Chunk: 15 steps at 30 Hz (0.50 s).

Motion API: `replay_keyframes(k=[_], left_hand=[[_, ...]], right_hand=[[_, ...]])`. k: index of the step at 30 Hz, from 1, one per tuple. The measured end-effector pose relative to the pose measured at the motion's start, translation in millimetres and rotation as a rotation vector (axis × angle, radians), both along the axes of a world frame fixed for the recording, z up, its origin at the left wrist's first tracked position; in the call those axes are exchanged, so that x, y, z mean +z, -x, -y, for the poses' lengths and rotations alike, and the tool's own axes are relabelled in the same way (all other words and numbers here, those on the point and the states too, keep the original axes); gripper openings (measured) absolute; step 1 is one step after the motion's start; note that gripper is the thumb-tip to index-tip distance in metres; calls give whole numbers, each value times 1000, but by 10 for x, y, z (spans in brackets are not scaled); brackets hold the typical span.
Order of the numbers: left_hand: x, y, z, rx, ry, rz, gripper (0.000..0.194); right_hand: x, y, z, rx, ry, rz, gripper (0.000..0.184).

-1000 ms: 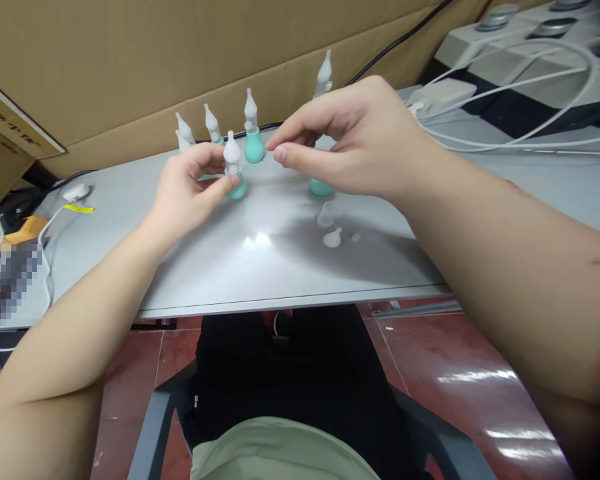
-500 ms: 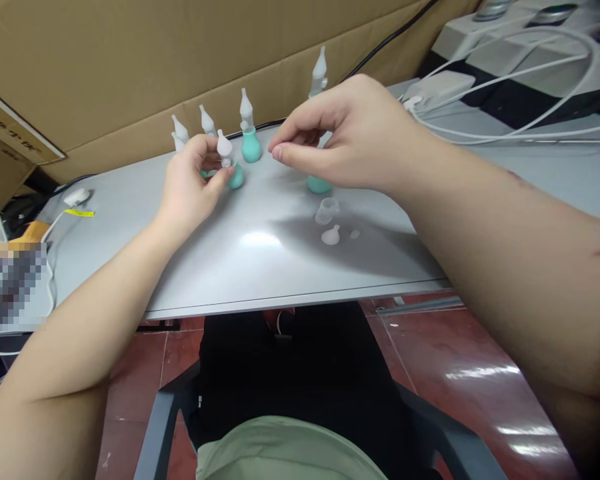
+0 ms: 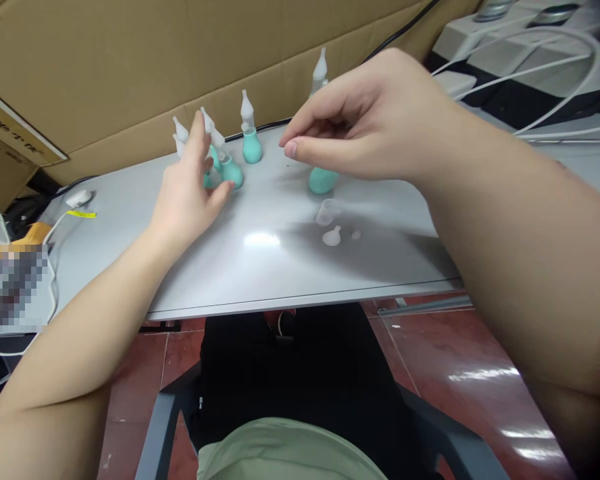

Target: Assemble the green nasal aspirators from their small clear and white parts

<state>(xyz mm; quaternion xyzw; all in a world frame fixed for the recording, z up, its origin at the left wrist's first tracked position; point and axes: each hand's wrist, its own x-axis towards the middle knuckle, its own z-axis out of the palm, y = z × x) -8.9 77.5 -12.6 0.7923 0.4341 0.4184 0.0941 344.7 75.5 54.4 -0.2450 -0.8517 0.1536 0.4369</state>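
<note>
Several small teal bulbs with translucent white tips stand on a grey table (image 3: 260, 267). My left hand (image 3: 187, 190) is open, fingers spread, just left of one bulb (image 3: 229, 167) that stands on the table free of my fingers. Another bulb (image 3: 251, 143) stands behind it. My right hand (image 3: 375, 123) hovers above a teal bulb (image 3: 323, 179), its fingers curled with thumb and forefinger close together; nothing shows between them. A clear cap (image 3: 327, 212) and a white tip (image 3: 332, 236) lie loose in front of that bulb.
A large cardboard sheet (image 3: 130, 60) leans behind the table. White cables (image 3: 530, 73) and a white device lie at the right. A cable with a yellow tag (image 3: 80, 214) lies at the left. Below the table edge are red floor tiles and my chair.
My left hand set the bulb down on the table and opened, fingers spreading away from it. My right hand rose slightly.
</note>
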Motion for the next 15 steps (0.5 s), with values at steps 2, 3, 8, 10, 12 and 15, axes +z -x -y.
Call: replay_keyframes(k=[2,3,8,10,12,15], left_hand=[[86,8,70,-14,-83,8,130],[126,7,96,-27,-114,5,129],[289,-76,267,-24,-317,8,90],[322,-146,364,-70,-447,-1,59],[331,-220,450,-168,-550,-13,30],[312,-302,523,-305,-458,-130,21]], right_hand=[[22,-9,56,-14,25,15,10],[38,-10,88,-25,41,24,10],[182,-91,197,-17,109,154,24],[259,-182,170,89,163,298,25],[330,-274,128,122,297,500,14],[397,-338,115,17,596,787,23]])
